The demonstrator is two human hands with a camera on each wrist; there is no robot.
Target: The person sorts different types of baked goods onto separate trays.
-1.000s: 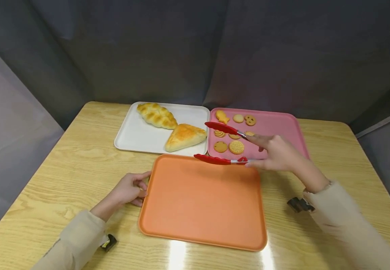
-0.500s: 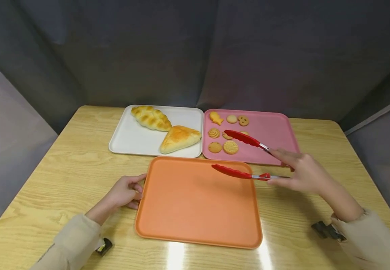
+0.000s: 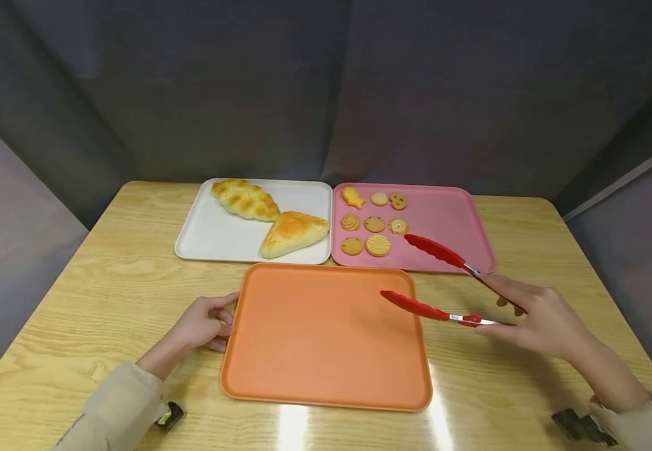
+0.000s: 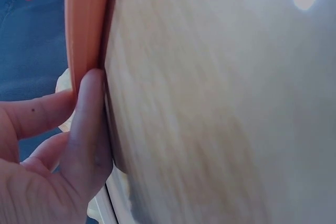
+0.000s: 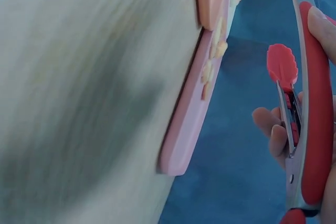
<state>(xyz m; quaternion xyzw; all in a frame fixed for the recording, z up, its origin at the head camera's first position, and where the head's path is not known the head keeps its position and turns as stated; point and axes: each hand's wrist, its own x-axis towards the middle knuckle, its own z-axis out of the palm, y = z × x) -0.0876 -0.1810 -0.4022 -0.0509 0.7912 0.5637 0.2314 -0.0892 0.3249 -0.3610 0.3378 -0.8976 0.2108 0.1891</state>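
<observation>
My left hand (image 3: 197,322) holds the left edge of an orange tray (image 3: 326,338), which lies flat on the table. In the left wrist view, the thumb and a finger meet the orange rim (image 4: 86,24). My right hand (image 3: 545,319) grips a pair of tongs with red scalloped tips (image 3: 433,249), spread wide with nothing between them. The tongs (image 5: 315,103) are raised above the table, over the orange tray's right side and the front of the pink tray (image 3: 444,219). Several cookies (image 3: 377,245) sit on the pink tray's left half.
Behind the orange tray stands a white tray (image 3: 201,235), side by side with the pink one. It bears a braided bread (image 3: 245,200) and a triangular bread (image 3: 294,233). A dark curtain (image 3: 326,94) hangs behind the wooden table (image 3: 111,282).
My right hand has drawn the tongs back to the right and toward me, away from the cookies, still spread. The left hand stays at the tray's edge; the view has shifted slightly.
</observation>
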